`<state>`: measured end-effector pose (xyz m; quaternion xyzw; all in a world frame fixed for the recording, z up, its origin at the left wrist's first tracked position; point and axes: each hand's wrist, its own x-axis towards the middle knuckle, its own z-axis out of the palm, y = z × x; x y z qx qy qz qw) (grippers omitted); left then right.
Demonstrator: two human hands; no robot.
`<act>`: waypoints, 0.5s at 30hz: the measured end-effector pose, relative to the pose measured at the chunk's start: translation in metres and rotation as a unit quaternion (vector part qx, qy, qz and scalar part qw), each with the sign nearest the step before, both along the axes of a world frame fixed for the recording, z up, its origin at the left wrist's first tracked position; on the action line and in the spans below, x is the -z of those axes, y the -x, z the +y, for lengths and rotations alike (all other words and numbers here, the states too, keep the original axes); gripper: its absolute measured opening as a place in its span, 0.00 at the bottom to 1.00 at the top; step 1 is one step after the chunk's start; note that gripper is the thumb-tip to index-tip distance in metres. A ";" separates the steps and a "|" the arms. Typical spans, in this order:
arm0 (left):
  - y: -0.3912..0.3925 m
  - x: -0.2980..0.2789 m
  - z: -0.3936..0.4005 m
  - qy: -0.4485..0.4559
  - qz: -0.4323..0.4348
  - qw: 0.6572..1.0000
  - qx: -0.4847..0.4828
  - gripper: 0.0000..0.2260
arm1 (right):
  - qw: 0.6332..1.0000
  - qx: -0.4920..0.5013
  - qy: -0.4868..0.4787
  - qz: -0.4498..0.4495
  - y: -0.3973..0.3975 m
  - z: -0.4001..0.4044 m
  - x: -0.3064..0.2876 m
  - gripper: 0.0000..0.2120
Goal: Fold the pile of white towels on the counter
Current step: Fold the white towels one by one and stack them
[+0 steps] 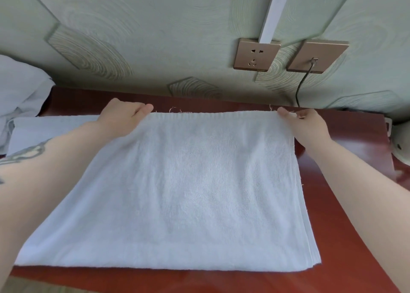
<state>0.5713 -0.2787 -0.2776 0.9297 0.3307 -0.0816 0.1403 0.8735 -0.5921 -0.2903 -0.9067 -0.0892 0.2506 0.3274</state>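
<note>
Both bare forearms reach forward from the bottom corners and draw toward each other at the far end. The left hand [124,117] lies palm down, knuckles up, with its fingers curled and the thumb tucked against them in a pinch. The right hand [307,124] mirrors it, fingers bent inward and pinching, its thumb tip visible. The left forearm carries a dark tattoo near the elbow.

Towel [188,181] lies on the counter [346,204] (pile [20,88] far left), sockets [255,55] behind
</note>
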 end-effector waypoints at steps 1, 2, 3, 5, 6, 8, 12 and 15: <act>0.001 -0.004 0.002 -0.002 0.017 1.000 -0.008 0.27 | 0.999 -0.026 0.019 0.008 0.001 -0.005 -0.001 0.22; 0.003 -0.006 0.002 0.003 0.027 0.999 -0.023 0.27 | 0.998 -0.051 0.039 0.018 0.003 -0.011 -0.001 0.22; 0.005 -0.007 0.002 0.011 0.026 0.999 -0.041 0.26 | 0.996 -0.065 0.055 0.019 0.005 -0.015 0.000 0.22; 0.009 -0.008 -0.004 0.038 -0.004 0.997 -0.073 0.18 | 0.996 -0.070 0.059 -0.007 0.009 -0.019 0.003 0.24; 0.012 -0.009 -0.008 0.048 -0.020 0.995 -0.091 0.14 | 0.996 -0.063 0.055 -0.025 0.011 -0.019 0.004 0.24; 0.020 -0.013 -0.017 0.038 -0.024 0.992 -0.117 0.12 | 0.997 -0.035 0.041 -0.046 0.015 -0.019 0.005 0.20; 0.050 -0.025 -0.030 -0.019 -0.012 0.989 -0.147 0.21 | 0.997 0.050 -0.031 -0.047 0.036 -0.014 0.001 0.15; 0.081 -0.028 -0.030 -0.020 -0.009 0.980 -0.198 0.20 | 0.984 0.057 -0.076 -0.153 0.083 -0.015 -0.011 0.22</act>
